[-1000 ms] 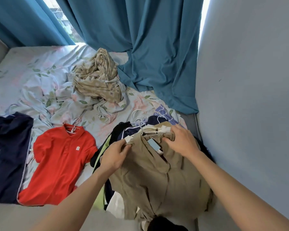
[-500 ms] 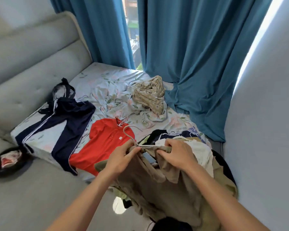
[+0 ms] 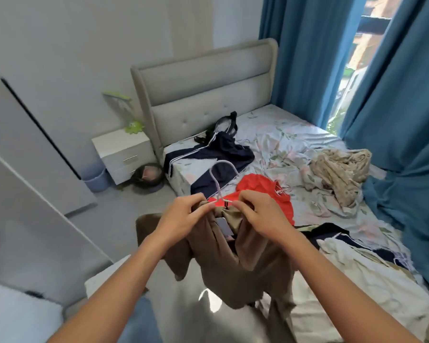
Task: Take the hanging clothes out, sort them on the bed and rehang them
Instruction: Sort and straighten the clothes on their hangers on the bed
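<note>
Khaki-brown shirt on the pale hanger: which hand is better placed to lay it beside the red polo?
Probably the right hand: it grips the khaki-brown shirt nearest the red polo shirt; the left hand holds the floor side.

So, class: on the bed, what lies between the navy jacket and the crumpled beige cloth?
In the head view, rumpled floral sheet lies between navy jacket and beige cloth.

Tan shirt's [image 3: 235,263] label (blurred) unreadable

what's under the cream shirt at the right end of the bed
Dark navy clothes and thin hanger wires stick out from beneath the cream shirt. How many garments lie below it is hidden, since it covers most of the pile.
</note>
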### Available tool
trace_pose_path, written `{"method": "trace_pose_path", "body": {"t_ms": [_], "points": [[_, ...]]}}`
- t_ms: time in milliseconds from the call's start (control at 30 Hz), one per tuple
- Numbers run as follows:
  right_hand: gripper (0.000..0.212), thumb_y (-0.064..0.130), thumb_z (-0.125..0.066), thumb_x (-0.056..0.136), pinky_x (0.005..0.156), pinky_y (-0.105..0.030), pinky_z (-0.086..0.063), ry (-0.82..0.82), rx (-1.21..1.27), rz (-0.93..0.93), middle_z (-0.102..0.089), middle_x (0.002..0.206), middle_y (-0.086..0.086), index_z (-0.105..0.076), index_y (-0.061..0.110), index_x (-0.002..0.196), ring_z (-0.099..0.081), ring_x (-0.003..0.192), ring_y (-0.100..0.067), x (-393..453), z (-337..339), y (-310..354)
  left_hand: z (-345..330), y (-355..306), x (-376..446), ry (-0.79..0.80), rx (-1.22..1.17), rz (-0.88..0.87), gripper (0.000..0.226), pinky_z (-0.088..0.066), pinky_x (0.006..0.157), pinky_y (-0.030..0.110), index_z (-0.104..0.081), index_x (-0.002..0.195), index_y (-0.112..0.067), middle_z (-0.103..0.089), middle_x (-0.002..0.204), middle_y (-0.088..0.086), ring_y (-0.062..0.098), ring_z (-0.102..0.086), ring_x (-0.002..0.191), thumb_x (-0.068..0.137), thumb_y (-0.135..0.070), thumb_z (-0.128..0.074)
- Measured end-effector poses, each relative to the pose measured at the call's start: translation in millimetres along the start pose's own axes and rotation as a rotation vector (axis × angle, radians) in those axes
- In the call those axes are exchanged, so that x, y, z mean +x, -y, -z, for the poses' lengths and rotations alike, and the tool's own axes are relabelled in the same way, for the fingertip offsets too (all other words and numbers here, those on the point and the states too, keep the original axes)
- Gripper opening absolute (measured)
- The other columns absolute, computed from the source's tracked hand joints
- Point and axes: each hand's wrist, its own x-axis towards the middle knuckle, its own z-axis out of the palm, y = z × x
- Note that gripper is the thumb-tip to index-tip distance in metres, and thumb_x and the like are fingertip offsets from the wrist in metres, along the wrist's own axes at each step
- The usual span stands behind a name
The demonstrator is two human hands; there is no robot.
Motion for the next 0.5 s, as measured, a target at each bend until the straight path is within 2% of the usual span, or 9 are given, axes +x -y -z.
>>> {"method": "trace_pose_path", "body": {"t_ms": [133, 267, 400, 500], "points": [[0.033, 0.033, -0.062, 0.102, 0.068, -0.042, -0.044, 0.011, 0.004, 0.106, -0.052, 0.071, 0.005, -0.048, 0.023, 0.074, -0.050, 0.070, -0.012, 25, -19, 30, 55, 27, -25, -0.043, 0.184, 0.062, 0.033, -0.051, 0.072, 0.039, -0.061, 0.083, -0.032, -0.065, 0.076, -0.014, 0.005, -0.061, 0.076, 0.100, -0.060, -0.059], [0.034, 0.044, -0.055, 0.100, 0.070, -0.043, -0.045, 0.011, -0.049, 0.177, -0.050, 0.076, 0.004, -0.053, 0.019, 0.077, -0.050, 0.074, -0.013, 47, -26, 46, 102, 41, -34, -0.081, 0.318, 0.052, 0.040, -0.049, 0.070, 0.036, -0.058, 0.079, -0.027, -0.065, 0.075, -0.012, 0.005, -0.059, 0.074, 0.100, -0.062, -0.057], [0.028, 0.031, -0.061, 0.103, 0.072, -0.034, -0.044, -0.025, -0.026, 0.210, -0.048, 0.084, 0.006, -0.057, 0.017, 0.079, -0.051, 0.078, -0.010, 59, -30, 57, 128, 48, -35, -0.115, 0.413, 0.029, 0.039, -0.043, 0.065, 0.032, -0.051, 0.073, -0.032, -0.065, 0.076, -0.015, 0.005, -0.058, 0.076, 0.101, -0.060, -0.057], [0.025, 0.029, -0.063, 0.103, 0.074, -0.030, -0.043, -0.049, -0.020, 0.190, -0.049, 0.089, 0.007, -0.060, 0.017, 0.080, -0.052, 0.081, -0.009, 63, -43, 59, 134, 62, -34, -0.108, 0.420, 0.040, 0.040, -0.046, 0.066, 0.034, -0.053, 0.076, -0.029, -0.065, 0.076, -0.014, 0.007, -0.059, 0.076, 0.101, -0.060, -0.056]]}}
